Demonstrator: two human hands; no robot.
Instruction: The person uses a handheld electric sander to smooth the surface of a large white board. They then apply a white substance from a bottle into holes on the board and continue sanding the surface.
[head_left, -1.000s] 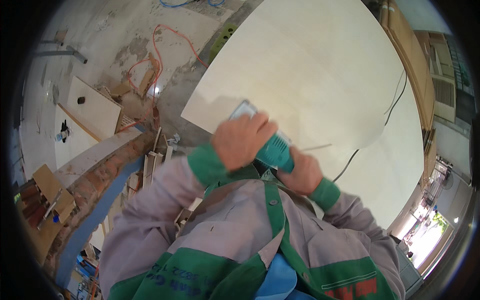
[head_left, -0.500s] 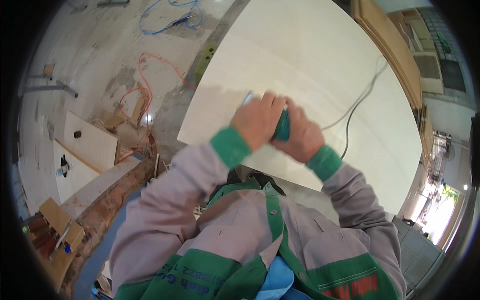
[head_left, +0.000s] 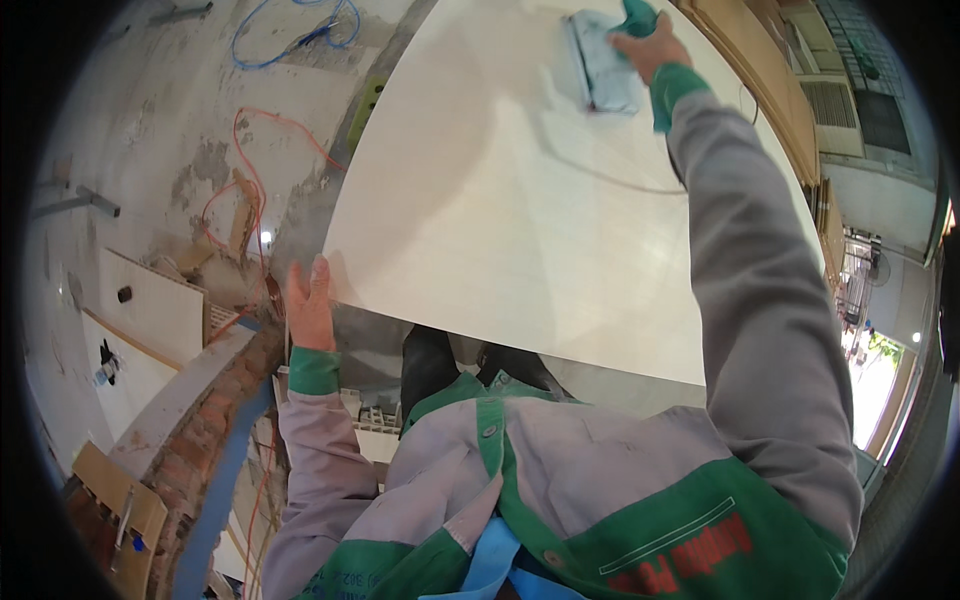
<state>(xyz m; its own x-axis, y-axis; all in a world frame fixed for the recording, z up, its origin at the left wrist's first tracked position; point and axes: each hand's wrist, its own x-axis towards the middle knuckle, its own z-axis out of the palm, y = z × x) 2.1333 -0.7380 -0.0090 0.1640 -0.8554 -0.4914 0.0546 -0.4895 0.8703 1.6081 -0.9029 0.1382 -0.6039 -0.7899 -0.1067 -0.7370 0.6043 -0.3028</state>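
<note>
A large pale white panel (head_left: 480, 220) lies flat in front of me. Toward its far right part, my right hand (head_left: 655, 48) is closed around the teal handle of a corded electric sander (head_left: 606, 78). The sander's flat, light blue-grey rectangular base appears to sit on the panel, slightly blurred. A thin cord (head_left: 620, 182) trails over the surface nearby and passes behind my right sleeve. My left hand (head_left: 312, 305) is empty, fingers stretched out, at the panel's near left corner; whether it touches the edge I cannot tell.
Brown boards (head_left: 760, 80) are stacked along the panel's right side. An orange cord (head_left: 262, 190) and a blue cable (head_left: 300, 45) lie on the worn floor at left. A rough brick edge (head_left: 205, 440) runs along the lower left, near cut panel pieces (head_left: 150, 300).
Both hands were together on the sander over the near middle of the panel. The right hand has carried it far and right; the left has let go and moved to the near left corner.
</note>
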